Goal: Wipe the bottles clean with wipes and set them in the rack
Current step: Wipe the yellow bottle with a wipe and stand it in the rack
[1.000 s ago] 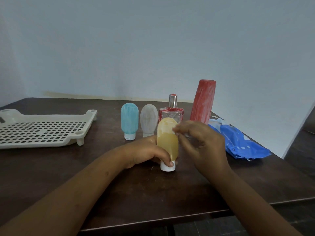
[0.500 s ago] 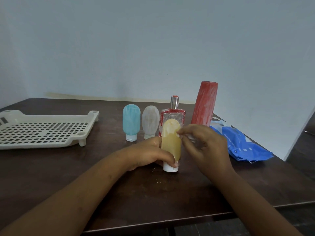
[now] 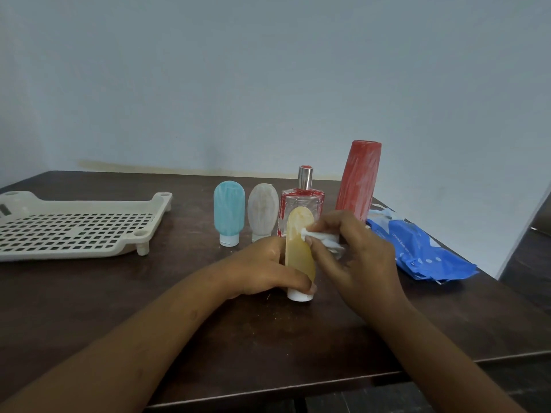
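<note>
My right hand (image 3: pixel 354 254) has slid the pinched wipe (image 3: pixel 320 238) lower on the yellow bottle (image 3: pixel 299 248); my left hand (image 3: pixel 268 271) grips its base; cleaning's underway.

Five bottles on the table (image 3: pixel 89 293): three small tubes standing on white caps, namely one yellow (image 3: pixel 299 251), one blue (image 3: pixel 229 214), one grey-white (image 3: pixel 263 212); one clear glass bottle (image 3: pixel 301 201) with red trim and a silver neck; one tall red bottle (image 3: pixel 359 180). One white slotted rack (image 3: pixel 74 231). One blue pack of wipes (image 3: pixel 423 254). One crumpled white wipe (image 3: pixel 323 236). Two hands: left (image 3: pixel 268 269), right (image 3: pixel 357 257).
</note>
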Demonstrator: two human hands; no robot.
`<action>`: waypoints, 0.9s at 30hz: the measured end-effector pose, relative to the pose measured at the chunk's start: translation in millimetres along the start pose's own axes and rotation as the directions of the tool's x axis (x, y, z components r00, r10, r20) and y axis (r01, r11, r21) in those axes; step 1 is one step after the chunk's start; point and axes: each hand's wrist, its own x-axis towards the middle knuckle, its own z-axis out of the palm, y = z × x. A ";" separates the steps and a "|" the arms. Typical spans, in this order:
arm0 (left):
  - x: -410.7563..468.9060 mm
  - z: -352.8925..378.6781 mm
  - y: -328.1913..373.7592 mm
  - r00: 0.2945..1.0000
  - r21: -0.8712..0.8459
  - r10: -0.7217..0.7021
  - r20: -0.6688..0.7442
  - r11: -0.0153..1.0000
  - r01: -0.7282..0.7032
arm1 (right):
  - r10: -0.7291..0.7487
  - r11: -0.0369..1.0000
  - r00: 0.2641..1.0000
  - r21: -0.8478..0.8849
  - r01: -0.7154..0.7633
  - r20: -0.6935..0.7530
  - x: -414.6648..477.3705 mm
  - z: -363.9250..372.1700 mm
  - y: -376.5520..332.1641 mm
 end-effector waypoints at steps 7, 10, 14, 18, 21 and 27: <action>2.5 -0.2 -1.2 1.000 0.045 0.017 -0.025 0.999 -0.016 | 0.057 0.997 0.998 0.052 -0.056 -0.014 2.7 -0.4 -1.4; 2.4 -0.3 -2.8 0.998 0.032 0.047 -0.039 0.998 -0.045 | -0.008 1.000 0.997 0.021 0.006 0.073 -2.6 -1.2 -4.4; 3.5 -0.3 -2.9 0.999 0.032 0.047 -0.024 0.998 -0.046 | 0.047 0.998 0.999 0.038 -0.048 0.021 0.8 -2.3 -2.4; 3.5 0.3 -4.2 0.997 0.038 0.066 -0.049 0.997 -0.064 | 0.016 0.999 0.998 0.048 -0.019 0.062 1.1 -0.9 -5.0; 3.1 -0.4 -3.9 0.995 0.051 0.083 -0.058 0.995 -0.080 | -0.072 0.997 0.985 -0.013 0.075 0.157 -4.8 -1.6 -5.2; 4.4 0.4 -2.8 0.998 0.021 0.051 -0.048 0.999 -0.050 | -0.002 1.000 0.998 0.020 0.001 0.057 2.9 0.1 -3.5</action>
